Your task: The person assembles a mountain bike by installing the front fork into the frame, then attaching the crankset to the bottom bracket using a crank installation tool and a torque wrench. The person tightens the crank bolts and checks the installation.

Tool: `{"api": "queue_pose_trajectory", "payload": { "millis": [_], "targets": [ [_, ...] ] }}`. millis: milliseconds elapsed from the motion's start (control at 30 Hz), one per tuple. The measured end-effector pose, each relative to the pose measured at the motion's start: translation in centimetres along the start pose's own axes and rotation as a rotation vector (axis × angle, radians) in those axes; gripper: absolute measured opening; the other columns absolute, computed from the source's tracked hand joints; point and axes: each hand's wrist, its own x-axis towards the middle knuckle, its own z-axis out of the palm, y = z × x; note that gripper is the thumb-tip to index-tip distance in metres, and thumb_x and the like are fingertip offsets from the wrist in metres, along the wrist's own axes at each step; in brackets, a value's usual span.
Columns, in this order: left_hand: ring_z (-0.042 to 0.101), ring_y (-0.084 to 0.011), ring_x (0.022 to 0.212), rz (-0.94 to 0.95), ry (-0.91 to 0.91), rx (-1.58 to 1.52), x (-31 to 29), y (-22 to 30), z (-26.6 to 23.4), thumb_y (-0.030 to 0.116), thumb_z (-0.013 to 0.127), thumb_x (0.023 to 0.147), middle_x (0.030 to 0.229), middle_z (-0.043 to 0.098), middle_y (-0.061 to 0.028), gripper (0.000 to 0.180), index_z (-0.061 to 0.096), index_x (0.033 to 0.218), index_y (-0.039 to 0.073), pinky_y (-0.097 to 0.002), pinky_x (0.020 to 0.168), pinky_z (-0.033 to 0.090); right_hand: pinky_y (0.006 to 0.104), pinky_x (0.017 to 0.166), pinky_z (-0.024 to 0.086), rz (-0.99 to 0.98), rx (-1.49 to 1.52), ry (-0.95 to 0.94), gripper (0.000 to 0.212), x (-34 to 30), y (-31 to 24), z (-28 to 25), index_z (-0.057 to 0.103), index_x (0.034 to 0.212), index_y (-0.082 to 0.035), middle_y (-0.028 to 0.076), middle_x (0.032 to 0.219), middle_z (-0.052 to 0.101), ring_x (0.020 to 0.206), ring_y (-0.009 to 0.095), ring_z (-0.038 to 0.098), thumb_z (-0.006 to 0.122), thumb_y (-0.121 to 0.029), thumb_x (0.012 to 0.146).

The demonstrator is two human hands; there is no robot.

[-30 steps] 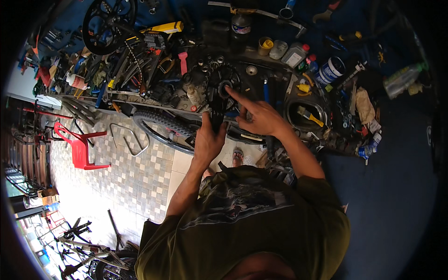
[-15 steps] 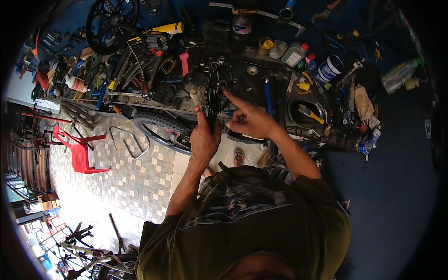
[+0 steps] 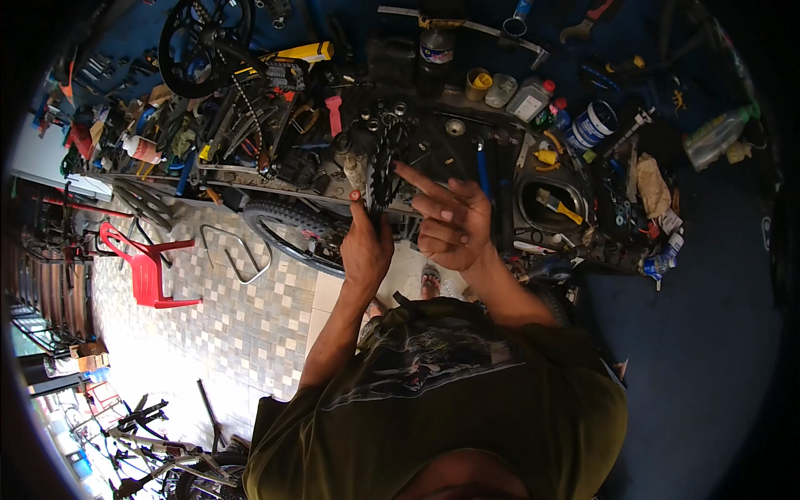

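Note:
Over the front edge of the workbench, my left hand (image 3: 367,252) grips a dark toothed bicycle chainring (image 3: 384,171) by its lower edge. The ring is held upright and seen nearly edge-on, its teeth running up and down. My left thumb lies along its left side; the fingers behind are hidden. Just right of the ring is my right hand (image 3: 454,223), palm partly turned up and nothing in it. Its index finger stretches toward the ring's face, the others half bent and apart. Whether that fingertip touches the ring, I cannot tell. Behind the ring stands a small cloudy bottle (image 3: 354,171).
Tools crowd the bench's left side, with a pink-handled tool (image 3: 334,115) near the middle. At right are a blue-handled tool (image 3: 482,167), a brush (image 3: 560,207) in a dark basin and a white-blue tub (image 3: 591,125). Below are a bicycle tyre (image 3: 287,237) and a red chair (image 3: 148,271).
My right hand has drawn back slightly from the chainring and rolled so its palm shows more. The left hand keeps its grip, and the ring has turned a little.

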Motion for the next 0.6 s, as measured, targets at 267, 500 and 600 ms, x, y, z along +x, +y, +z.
{"api": "queue_pose_trajectory", "payload": {
  "millis": [267,500,600],
  "targets": [
    [0.064,-0.0530,0.075,0.002,-0.056,-0.046,-0.2,-1.6,0.9,0.014,0.062,0.096,0.084,0.066,-0.0318,0.059,0.029,0.142,-0.001,-0.0591,0.060,0.050,0.0251,0.043,0.028,-0.146,0.308,-0.055,0.079,0.1,1.7,-0.6,0.026,0.156,0.003,0.002,0.083,0.053,0.045,0.009,0.040,0.052,-0.043,0.098],
    [0.067,-0.0197,0.057,-0.259,-0.397,-0.463,1.8,-2.1,-4.3,0.011,0.069,0.088,0.076,0.067,-0.0124,0.048,0.049,0.131,-0.001,-0.0355,0.054,0.054,0.0258,0.045,0.034,-0.036,-0.540,0.189,0.064,-0.9,-2.1,-0.2,0.034,0.157,-0.012,0.000,0.078,0.050,0.050,0.010,0.043,0.056,-0.026,0.098],
    [0.060,-0.0119,0.054,-0.363,-0.664,-0.611,3.8,-1.2,-8.3,0.007,0.069,0.086,0.079,0.064,-0.0045,0.051,0.049,0.131,-0.002,-0.0271,0.048,0.050,0.0322,0.052,0.046,-0.107,-1.841,0.243,0.063,-0.8,-4.6,2.0,0.043,0.154,-0.021,0.002,0.079,0.052,0.062,0.015,0.056,0.059,-0.008,0.094]
  ]
}}
